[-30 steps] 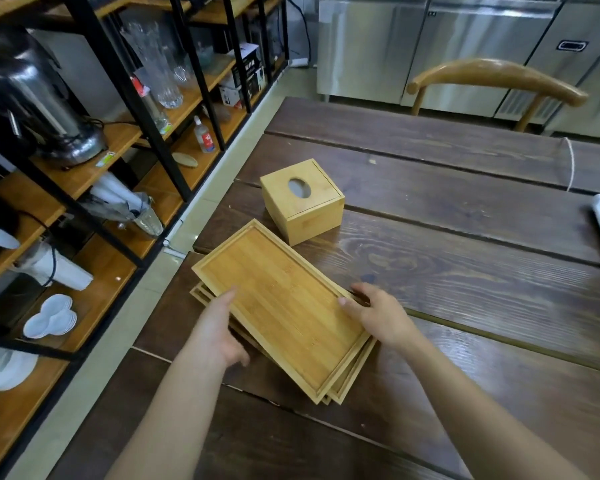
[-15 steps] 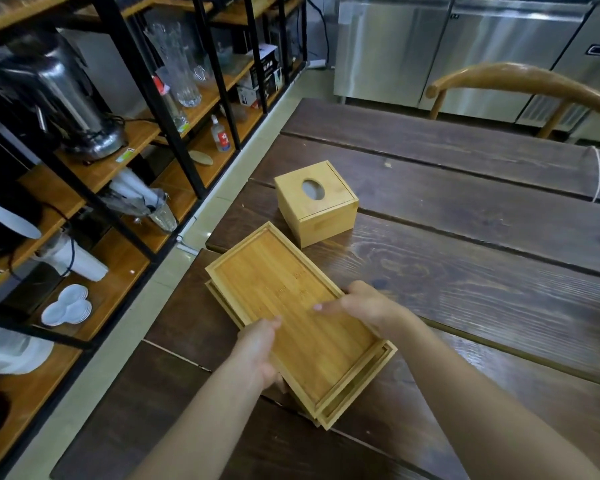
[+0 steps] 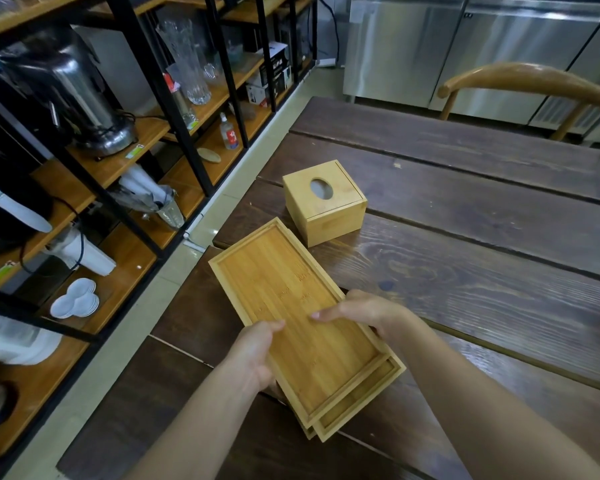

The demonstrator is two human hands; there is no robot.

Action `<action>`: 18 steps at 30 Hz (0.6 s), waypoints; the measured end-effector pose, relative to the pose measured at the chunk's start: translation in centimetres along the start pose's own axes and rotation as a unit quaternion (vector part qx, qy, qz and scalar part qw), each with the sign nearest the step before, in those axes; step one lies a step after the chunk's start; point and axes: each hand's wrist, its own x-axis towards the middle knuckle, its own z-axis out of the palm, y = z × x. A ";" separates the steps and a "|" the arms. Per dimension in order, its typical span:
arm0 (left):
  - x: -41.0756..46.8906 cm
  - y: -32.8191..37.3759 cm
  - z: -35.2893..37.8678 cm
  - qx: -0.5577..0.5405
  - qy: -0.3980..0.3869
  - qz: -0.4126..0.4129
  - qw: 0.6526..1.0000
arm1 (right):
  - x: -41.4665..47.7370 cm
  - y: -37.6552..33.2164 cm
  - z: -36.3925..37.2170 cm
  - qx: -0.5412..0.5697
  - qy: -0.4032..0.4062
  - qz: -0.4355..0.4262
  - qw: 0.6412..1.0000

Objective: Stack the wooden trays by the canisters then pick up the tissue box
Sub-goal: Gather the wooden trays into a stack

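Wooden trays point(image 3: 291, 306), pale bamboo, lie stacked slightly askew.

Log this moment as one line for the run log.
stage: squaring tray stack | left hand: on top tray left edge | right hand: on right edge | tissue box: untouched, beyond stack on table

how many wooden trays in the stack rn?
3 visible, more may be hidden. Top tray under both hands, second tray sticking out at the near end, third tray just a corner below.

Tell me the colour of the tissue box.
Light bamboo yellow-brown tissue box, seen in the head view.
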 end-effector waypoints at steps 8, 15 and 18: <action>1.0 -0.7 -2.5 -0.008 -0.025 0.023 0.999 | -1.1 0.6 1.2 0.101 -0.029 -0.101 0.989; 0.7 -2.5 -2.5 -0.039 -0.037 0.148 0.988 | -1.7 3.8 1.0 0.117 -0.006 -0.132 0.984; -0.1 -3.2 -0.4 -0.056 -0.059 0.203 0.976 | -3.6 5.3 -0.7 0.171 0.011 -0.147 0.974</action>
